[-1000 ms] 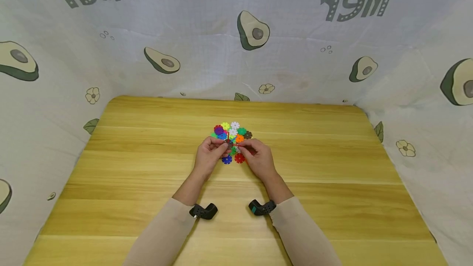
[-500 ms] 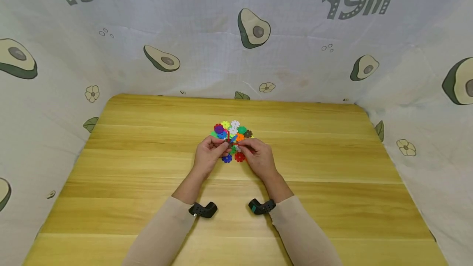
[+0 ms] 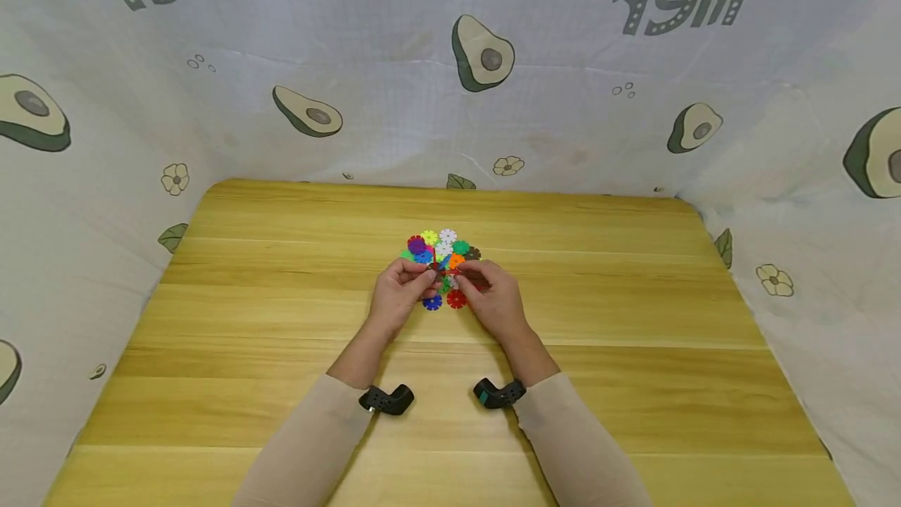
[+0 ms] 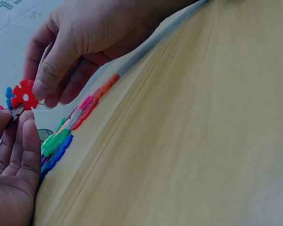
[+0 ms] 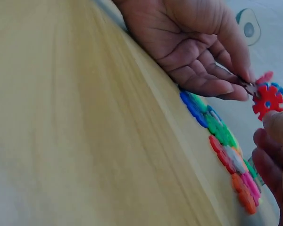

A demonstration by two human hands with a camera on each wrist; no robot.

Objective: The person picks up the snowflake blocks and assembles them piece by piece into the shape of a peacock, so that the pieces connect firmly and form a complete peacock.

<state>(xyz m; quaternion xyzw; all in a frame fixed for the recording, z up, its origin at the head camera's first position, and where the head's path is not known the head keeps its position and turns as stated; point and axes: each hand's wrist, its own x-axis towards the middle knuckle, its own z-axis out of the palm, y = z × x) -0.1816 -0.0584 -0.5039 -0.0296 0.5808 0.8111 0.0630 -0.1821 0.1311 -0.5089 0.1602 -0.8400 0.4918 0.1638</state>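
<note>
My left hand [image 3: 396, 297] pinches a dark brown notched plastic disc [image 5: 249, 87] between thumb and fingers. Facing it, my right hand [image 3: 496, 300] pinches a red notched disc [image 5: 261, 100], whose edge meets the brown one. A blue disc [image 4: 9, 98] and a pinkish-red disc [image 5: 265, 76] also show at this joined cluster; fingers and the red disc partly hide how they connect. Both hands are raised over a pile of loose notched discs, with a green disc [image 4: 56, 142] and a blue disc [image 4: 60, 154] lying near the left hand.
On the wooden table [image 3: 281, 272] the flat pile spreads behind and below the hands, with a white disc [image 3: 447, 235], an orange disc [image 3: 457, 260] and a red disc [image 3: 456, 300] among several colours. An avocado-print cloth [image 3: 394, 69] hangs around the table's back and sides.
My right hand has shifted very slightly, and the red disc in it now sits closer against the brown disc. The left hand holds almost the same place; the pile looks the same.
</note>
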